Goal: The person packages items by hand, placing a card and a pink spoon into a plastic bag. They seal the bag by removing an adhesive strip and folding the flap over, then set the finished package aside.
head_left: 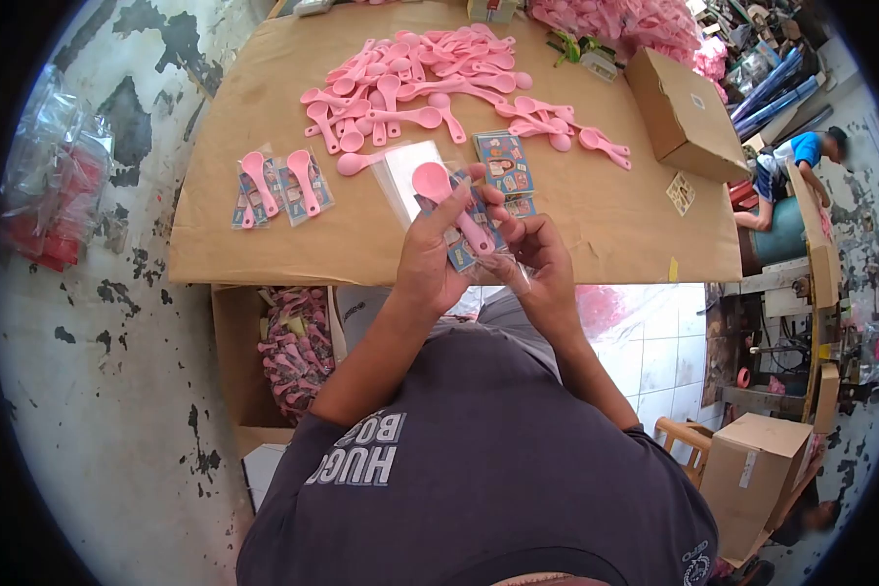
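Note:
A pink measuring spoon lies over a blue printed card, and both appear to be in a clear plastic bag. My left hand grips this packet, thumb across the spoon's handle. The fingers of my right hand pinch the bag's clear edge near the handle end. Just beyond my hands are a stack of clear bags and a stack of blue printed cards. To the left lie several bagged spoons with cards.
Loose pink spoons are heaped across the table. A cardboard box stands at the right. Under the table, another box holds bagged pink spoons. A person in blue is off to the right.

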The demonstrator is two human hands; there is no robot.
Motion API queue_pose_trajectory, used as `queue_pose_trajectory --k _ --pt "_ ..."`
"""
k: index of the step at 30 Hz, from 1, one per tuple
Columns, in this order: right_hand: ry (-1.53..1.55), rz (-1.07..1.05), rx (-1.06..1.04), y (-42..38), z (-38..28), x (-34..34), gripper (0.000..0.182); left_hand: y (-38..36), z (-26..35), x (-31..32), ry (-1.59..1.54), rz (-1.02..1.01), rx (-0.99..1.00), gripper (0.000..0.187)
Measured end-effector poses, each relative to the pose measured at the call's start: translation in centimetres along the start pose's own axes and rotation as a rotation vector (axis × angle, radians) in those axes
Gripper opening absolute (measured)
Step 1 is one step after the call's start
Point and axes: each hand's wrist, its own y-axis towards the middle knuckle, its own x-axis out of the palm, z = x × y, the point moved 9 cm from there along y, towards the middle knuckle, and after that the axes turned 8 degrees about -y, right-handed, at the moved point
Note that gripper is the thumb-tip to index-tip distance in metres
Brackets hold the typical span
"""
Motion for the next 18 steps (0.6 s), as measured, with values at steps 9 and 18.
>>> queue_pose_trajectory --k 9,18 --pt "-0.2 -0.015 -0.007 0.2 0.3 -0.3 0.048 -0.1 0.1 -0.4 0.069 0.018 -0.033 0.042" --pt "-0.762 -0.047 -0.653 -1.1 -7.1 0.2 0.02 1.3 1.4 -1.9 0.005 0.104 -0.053 0.043"
